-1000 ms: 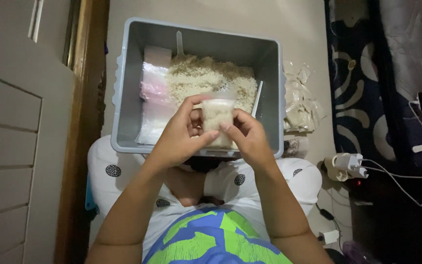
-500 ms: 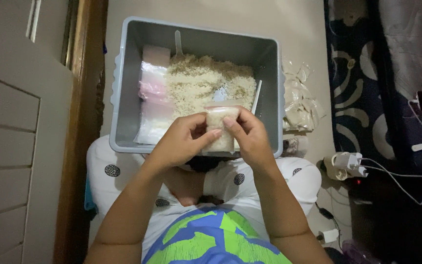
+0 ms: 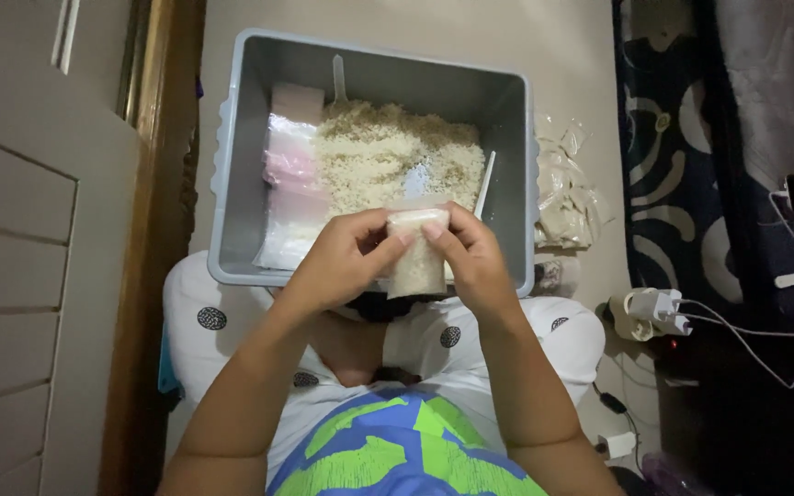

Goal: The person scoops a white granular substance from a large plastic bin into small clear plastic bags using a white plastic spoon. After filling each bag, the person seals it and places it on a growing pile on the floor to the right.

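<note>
Between both hands, small clear bag (image 3: 417,257), rice-filled

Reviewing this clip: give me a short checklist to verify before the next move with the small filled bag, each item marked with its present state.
1. Both hands on the small bag: ok, left hand and right hand pinch its top.
2. Bag upright: ok.
3. Bag filled with grain: ok.
4. Top edge sealed: cannot tell, fingers cover it.
5. Bag held over the grey tub: ok, at its near rim.
6. Finished bags right of the tub clear of the hands: ok.
</note>
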